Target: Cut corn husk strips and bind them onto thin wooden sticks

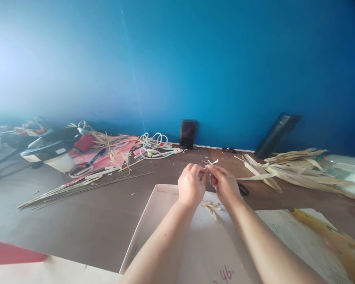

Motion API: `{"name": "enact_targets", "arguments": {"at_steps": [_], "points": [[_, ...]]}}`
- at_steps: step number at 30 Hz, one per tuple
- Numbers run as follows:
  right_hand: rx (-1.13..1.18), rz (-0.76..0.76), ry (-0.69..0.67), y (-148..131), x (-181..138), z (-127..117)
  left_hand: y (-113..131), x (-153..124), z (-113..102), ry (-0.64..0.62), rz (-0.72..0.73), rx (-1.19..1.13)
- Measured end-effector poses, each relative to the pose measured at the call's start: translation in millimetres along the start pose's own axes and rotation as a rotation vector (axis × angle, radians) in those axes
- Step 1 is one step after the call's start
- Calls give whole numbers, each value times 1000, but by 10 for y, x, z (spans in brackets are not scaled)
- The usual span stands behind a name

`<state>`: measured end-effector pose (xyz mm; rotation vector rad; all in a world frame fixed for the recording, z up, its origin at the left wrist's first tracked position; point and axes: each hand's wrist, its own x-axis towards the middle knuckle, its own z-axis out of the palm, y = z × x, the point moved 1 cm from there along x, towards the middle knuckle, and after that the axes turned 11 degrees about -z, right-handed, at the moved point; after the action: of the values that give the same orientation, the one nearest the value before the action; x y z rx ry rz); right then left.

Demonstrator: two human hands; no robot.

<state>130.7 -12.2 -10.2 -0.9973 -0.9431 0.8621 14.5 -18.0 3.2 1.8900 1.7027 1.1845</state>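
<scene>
My left hand (191, 184) and my right hand (224, 184) meet above the far edge of a shallow white box (148, 240), fingertips pinched close together. A small pale strip (214, 162), looking like dried husk, pokes up from the fingertips of my right hand. My left thumb and fingers close on the near end of this small piece; its exact grip is partly hidden by the fingers. Several husk scraps (211, 208) lie inside the box below. Just beyond my right wrist shows a black loop handle (243, 189), mostly covered by the hand.
A yellow glue gun (319, 227) lies on printed paper (279, 225) at right, with dried husks (298, 169) behind it. A black tube (276, 136) and a dark upright block (188, 135) lean against the blue wall. Leftward are a coiled cable (154, 148), thin wires (106, 182) and pink paper (115, 156).
</scene>
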Motion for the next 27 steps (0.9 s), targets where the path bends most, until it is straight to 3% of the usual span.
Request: {"name": "enact_targets", "arguments": {"at_steps": [15, 27], "points": [[10, 17, 51, -15, -5, 3, 1, -6, -2, 15, 52, 52], [32, 25, 73, -18, 1, 5, -12, 13, -9, -18, 9, 2]]}}
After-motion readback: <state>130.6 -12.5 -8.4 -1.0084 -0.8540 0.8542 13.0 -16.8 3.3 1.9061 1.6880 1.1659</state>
